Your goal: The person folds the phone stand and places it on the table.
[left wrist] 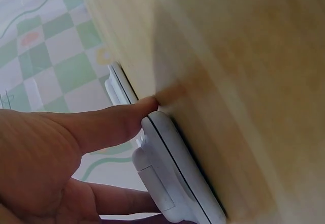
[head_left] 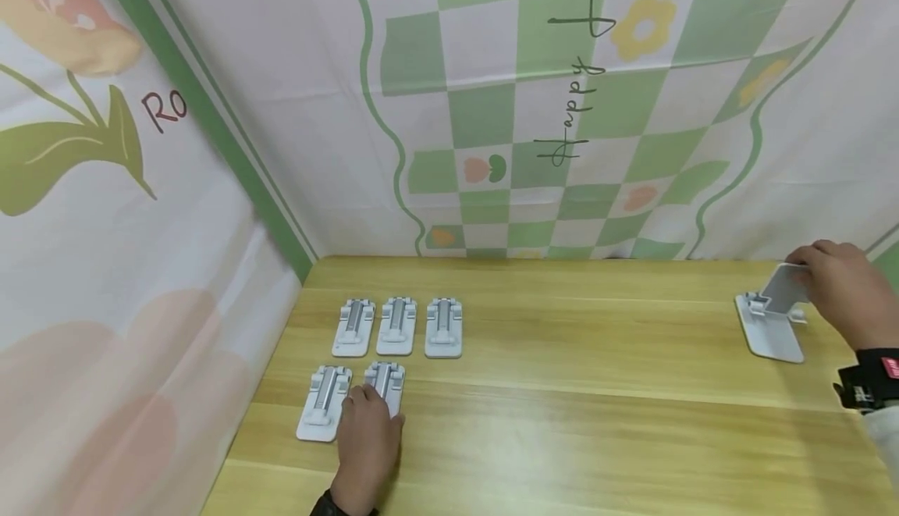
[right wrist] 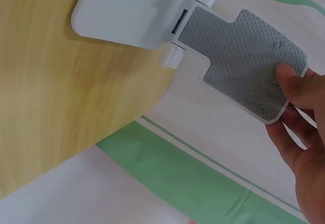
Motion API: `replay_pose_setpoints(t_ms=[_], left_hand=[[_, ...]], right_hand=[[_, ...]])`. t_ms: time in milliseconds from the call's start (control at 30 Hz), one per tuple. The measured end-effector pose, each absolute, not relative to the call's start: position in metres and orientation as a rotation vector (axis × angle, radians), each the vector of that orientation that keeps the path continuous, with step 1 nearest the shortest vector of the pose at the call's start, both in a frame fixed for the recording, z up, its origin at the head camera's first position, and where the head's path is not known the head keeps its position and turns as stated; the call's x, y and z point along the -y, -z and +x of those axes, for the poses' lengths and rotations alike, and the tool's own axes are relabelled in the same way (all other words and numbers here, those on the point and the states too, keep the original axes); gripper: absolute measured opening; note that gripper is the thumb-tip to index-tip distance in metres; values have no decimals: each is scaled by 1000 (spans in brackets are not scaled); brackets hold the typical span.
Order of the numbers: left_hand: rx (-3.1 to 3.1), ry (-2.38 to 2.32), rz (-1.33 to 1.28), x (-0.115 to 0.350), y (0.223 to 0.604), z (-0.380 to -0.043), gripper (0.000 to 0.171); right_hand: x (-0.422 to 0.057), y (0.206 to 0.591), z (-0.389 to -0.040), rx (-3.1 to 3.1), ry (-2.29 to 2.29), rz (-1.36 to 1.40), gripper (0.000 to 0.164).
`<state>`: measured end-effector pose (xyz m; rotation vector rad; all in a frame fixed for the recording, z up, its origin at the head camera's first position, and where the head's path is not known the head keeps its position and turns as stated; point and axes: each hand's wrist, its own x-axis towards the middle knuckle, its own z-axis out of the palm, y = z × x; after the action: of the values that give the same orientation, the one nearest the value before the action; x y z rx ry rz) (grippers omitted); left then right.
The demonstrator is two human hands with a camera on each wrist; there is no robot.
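At the right end of the table, my right hand (head_left: pixel 853 293) pinches the raised plate of an unfolded white phone stand (head_left: pixel 771 338). In the right wrist view the thumb lies on the plate's grey textured pad (right wrist: pixel 238 56), fingers behind it, and the base stays on the table. My left hand (head_left: pixel 368 442) grips a folded phone stand (left wrist: pixel 170 168) at the front left, thumb at one edge and fingers at the opposite side. That stand lies flat, its near part hidden under the hand. Just left of it is another folded phone stand (head_left: pixel 323 407).
Behind the left hand, three folded phone stands (head_left: pixel 353 329) lie in a row on the wooden table (head_left: pixel 562 375). A patterned cloth (head_left: pixel 337 157) hangs along the table's back edge and left side.
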<state>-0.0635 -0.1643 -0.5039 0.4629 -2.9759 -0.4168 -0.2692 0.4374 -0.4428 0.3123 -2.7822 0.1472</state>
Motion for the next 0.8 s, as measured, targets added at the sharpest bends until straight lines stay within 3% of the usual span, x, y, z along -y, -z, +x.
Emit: replay_pose_setpoints(t_ms=[233, 467, 600, 800], left_hand=[[2979, 458, 460, 168, 496, -59, 80], [2688, 499, 271, 166, 484, -62, 50], [2612, 851, 161, 154, 467, -72, 33], [2505, 1573, 56, 123, 449, -87, 34]], right_hand=[[-432, 437, -265, 2775, -139, 354, 18], [-400, 412, -251, 2661, -197, 451, 21], [-364, 393, -237, 2476, -309, 576, 26], [-295, 374, -216, 2230, -451, 818, 37]])
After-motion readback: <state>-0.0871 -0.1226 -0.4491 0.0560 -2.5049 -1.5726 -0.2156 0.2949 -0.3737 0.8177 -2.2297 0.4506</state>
